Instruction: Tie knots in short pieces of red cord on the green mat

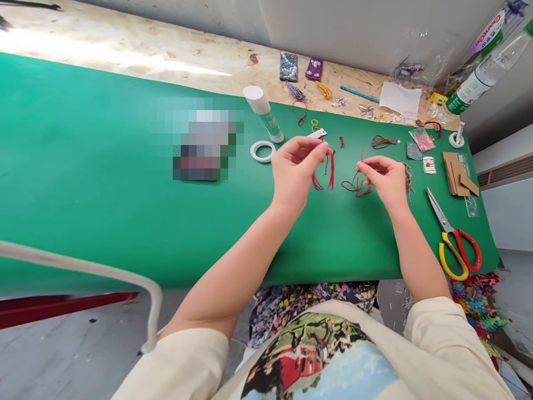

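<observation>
My left hand [292, 173] is closed in a pinch on a small red tassel [332, 171], whose strands hang below the fingers. To its right, my right hand [388, 176] pinches a thin red cord [356, 188]. One short end of this cord sticks up above the fingertips, and the rest falls in loose loops. Both hands are over the green table mat [187, 228]. Partly behind my right hand lies a beaded strand [410, 179]. A small red knotted piece [342, 142] and a red cord bundle [383, 143] lie beyond the hands.
Scissors [452, 239] with red and yellow handles lie at right, near cardboard pieces [456, 175]. A glue stick [264, 114] stands beside a white tape roll [262, 151]. Two decorated tassel pieces [288, 66] lie at the back. A plastic bottle [478, 83] stands back right.
</observation>
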Demonstrator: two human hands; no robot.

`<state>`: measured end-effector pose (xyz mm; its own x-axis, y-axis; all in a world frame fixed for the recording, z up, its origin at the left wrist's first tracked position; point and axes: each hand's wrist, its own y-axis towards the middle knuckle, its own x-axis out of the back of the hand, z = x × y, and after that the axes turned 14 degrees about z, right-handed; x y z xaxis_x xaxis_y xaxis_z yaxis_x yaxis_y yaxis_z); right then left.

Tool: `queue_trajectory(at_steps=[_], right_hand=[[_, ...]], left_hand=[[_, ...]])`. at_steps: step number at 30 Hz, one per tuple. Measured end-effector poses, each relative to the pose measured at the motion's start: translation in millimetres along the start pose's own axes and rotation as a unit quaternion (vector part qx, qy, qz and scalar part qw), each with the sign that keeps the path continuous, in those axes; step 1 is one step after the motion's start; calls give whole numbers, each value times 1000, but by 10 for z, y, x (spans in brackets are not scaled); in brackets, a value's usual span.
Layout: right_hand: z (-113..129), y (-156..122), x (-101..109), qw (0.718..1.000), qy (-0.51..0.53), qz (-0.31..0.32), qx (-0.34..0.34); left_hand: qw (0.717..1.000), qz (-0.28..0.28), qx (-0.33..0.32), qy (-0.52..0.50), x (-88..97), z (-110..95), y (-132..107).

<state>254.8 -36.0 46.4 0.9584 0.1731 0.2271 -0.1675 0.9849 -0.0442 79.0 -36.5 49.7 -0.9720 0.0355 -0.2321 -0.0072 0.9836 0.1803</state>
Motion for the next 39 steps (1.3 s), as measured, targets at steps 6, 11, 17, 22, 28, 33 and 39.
queue_trajectory(at_steps=[6, 11, 17, 22, 28, 33, 39], right_hand=[[34, -54, -43, 998, -24, 5, 64], [7, -87, -105, 990, -90, 28, 106], [27, -95, -116, 975, -152, 41, 156], [44, -104, -104, 968, -204, 60, 132], [33, -108, -102, 960, -239, 69, 125], [39, -116, -123, 954, -257, 73, 135], [180, -169, 59, 963, -229, 43, 135]], left_hand=[[989, 66, 131, -26, -87, 27, -67], [983, 64, 165, -40, -91, 22, -76], [972, 87, 207, -64, -75, 24, -59], [971, 87, 211, -74, -71, 46, -48], [972, 101, 204, -59, -53, 68, -50], [970, 125, 201, -60, -46, 89, -52], [973, 113, 192, -59, -39, 85, -38]])
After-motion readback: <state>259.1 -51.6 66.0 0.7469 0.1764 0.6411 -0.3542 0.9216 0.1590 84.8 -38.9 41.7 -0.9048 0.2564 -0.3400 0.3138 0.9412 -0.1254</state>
